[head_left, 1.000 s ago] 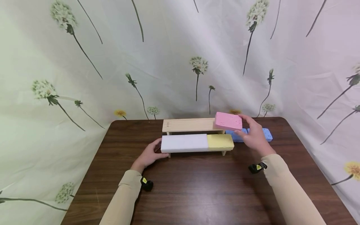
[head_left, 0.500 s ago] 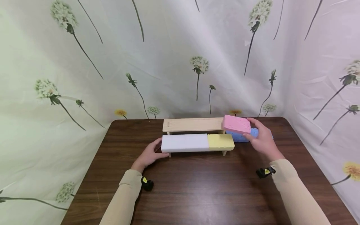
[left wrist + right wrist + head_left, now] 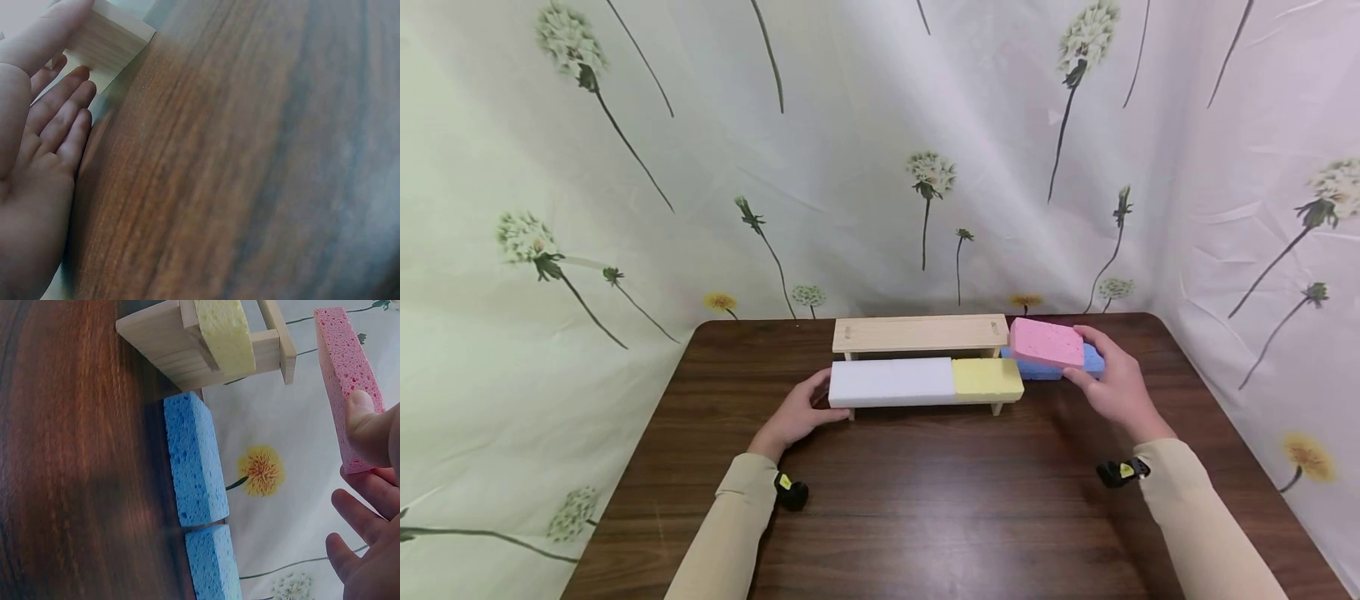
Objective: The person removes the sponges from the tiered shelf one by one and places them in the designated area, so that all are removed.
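My right hand [image 3: 1112,387] pinches a pink sponge [image 3: 1047,342] between thumb and fingers, just off the right end of the wooden two-step rack [image 3: 917,333]. In the right wrist view the thumb presses one broad face of the sponge, while the lower fingers stand loose from it. At the left end of the rack's front step, my left hand [image 3: 797,415] holds on with its thumb in front and fingers behind. White sponge-like blocks [image 3: 891,382] and a yellow sponge [image 3: 988,377] lie in a row on that front step. The rear step is bare.
Two blue sponges [image 3: 195,459] lie end to end on the dark wooden table [image 3: 910,508], right of the rack; the pink sponge and right hand partly cover them in the head view. A dandelion-print cloth [image 3: 850,208] hangs behind the table.
My right hand has carried the pink sponge rightward and a little nearer, from over the rear step's right end to beyond it. The left hand and the rack have stayed put.
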Available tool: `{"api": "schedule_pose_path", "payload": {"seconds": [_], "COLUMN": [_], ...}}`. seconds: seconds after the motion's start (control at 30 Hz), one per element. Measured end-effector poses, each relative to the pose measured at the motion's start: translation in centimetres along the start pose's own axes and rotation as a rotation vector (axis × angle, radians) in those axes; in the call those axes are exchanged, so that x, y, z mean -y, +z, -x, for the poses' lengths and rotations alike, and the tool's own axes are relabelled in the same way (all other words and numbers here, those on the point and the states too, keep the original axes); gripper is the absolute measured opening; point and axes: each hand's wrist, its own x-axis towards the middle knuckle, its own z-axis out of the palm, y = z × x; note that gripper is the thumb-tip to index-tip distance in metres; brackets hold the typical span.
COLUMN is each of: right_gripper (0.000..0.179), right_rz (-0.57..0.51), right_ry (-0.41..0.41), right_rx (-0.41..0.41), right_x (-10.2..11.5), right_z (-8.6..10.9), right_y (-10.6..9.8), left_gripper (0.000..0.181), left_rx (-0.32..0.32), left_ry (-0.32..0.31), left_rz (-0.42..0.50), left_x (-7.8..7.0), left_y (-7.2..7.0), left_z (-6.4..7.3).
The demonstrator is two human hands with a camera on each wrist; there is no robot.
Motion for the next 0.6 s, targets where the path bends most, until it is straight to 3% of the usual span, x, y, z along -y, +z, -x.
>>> {"api": "schedule_pose_path", "payload": {"seconds": [0.23, 0.6], "right_gripper": [0.068, 0.070], "right_rz": [0.016, 0.004], "right_ry": [-0.003, 0.070], "right_rx": [-0.028, 0.004], "right_x": [-0.6, -2.4], "right_z": [0.7, 1.7], "right_y": [0.0, 0.0], "left_gripper": [0.082, 0.084], "left_rx": [-0.001, 0.002], "left_ry": [-0.001, -0.010], "left_rz": [0.012, 0.015], "left_x": [0.1, 0.3], "left_y": [0.0, 0.0], "left_z": [-0.1, -0.1]}}
